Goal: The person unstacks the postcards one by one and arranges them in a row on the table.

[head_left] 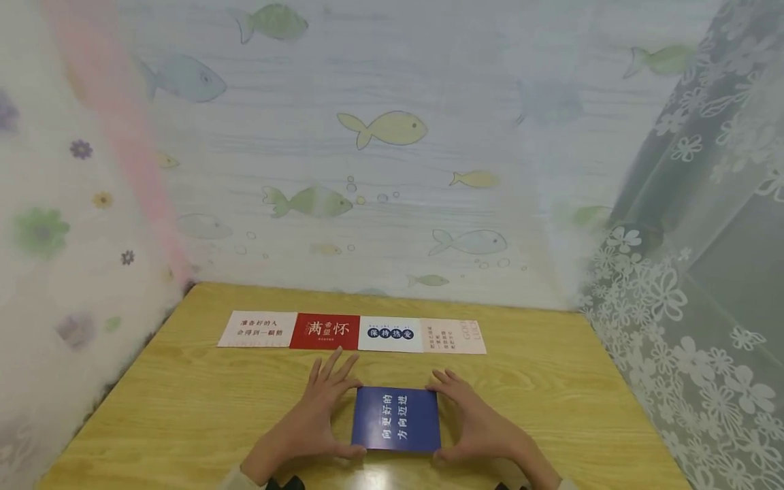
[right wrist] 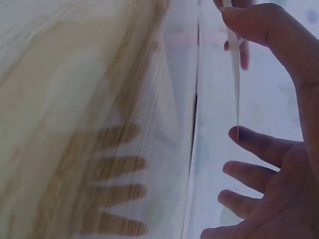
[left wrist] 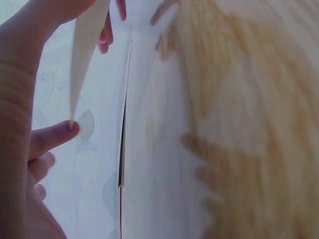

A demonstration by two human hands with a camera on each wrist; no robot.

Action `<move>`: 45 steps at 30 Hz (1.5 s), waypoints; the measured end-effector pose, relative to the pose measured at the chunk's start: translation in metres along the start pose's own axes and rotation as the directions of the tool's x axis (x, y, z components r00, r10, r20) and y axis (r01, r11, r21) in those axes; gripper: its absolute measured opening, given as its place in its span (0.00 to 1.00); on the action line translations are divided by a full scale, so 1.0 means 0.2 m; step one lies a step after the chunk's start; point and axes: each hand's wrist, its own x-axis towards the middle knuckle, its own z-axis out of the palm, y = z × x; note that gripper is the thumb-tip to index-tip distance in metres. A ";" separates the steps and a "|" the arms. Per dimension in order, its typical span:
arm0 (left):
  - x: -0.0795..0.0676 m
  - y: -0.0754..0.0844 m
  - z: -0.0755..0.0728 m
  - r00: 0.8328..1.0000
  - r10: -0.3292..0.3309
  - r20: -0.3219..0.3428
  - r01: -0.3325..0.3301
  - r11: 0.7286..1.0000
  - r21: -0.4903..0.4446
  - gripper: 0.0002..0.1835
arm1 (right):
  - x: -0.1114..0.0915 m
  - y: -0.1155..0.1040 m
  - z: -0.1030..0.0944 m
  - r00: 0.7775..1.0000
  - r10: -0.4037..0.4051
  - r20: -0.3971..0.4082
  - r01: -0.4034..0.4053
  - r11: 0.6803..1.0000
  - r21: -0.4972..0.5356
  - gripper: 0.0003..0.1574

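A dark blue card point(head_left: 397, 420) with white Chinese characters is held between both hands near the table's front. My left hand point(head_left: 311, 412) grips its left side, thumb at the near corner and index finger at the far one. On the right side my right hand point(head_left: 480, 423) grips the matching corners the same way. The left wrist view shows the card's pale underside point(left wrist: 87, 50), raised off the tabletop. In the right wrist view the card point(right wrist: 234, 64) appears almost edge-on between thumb and index finger, the other fingers spread.
Behind the hands, a row of cards lies side by side on the wooden table point(head_left: 539, 381): a pale card point(head_left: 257, 329), a red card point(head_left: 324, 331), a white card point(head_left: 390, 344) and a pale pink card point(head_left: 453, 328). Fish-patterned cloth point(head_left: 380, 224) hangs behind the table.
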 end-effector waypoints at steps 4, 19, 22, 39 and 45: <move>0.01 0.00 0.00 0.998 0.029 -0.049 -0.027 0.999 0.041 0.50 | 0.00 0.01 -0.01 0.998 -0.002 -0.056 0.002 1.000 -0.006 0.66; 0.03 0.04 0.02 1.000 0.014 0.007 -0.014 0.998 0.056 0.54 | -0.01 0.10 -0.06 0.993 -0.063 -0.104 0.069 0.996 0.056 0.66; 0.03 0.05 0.02 1.000 0.002 -0.004 -0.001 0.998 0.060 0.55 | -0.01 0.11 -0.07 0.993 -0.064 -0.101 0.070 0.996 0.055 0.67; 0.14 0.05 0.05 1.000 0.019 -0.014 -0.019 1.000 0.010 0.54 | -0.02 0.16 -0.14 0.985 -0.083 -0.154 0.082 0.997 -0.014 0.68; 0.29 0.05 0.11 0.997 0.009 0.080 -0.005 0.998 -0.058 0.52 | -0.07 0.24 -0.22 0.983 -0.048 -0.178 0.046 0.999 -0.016 0.67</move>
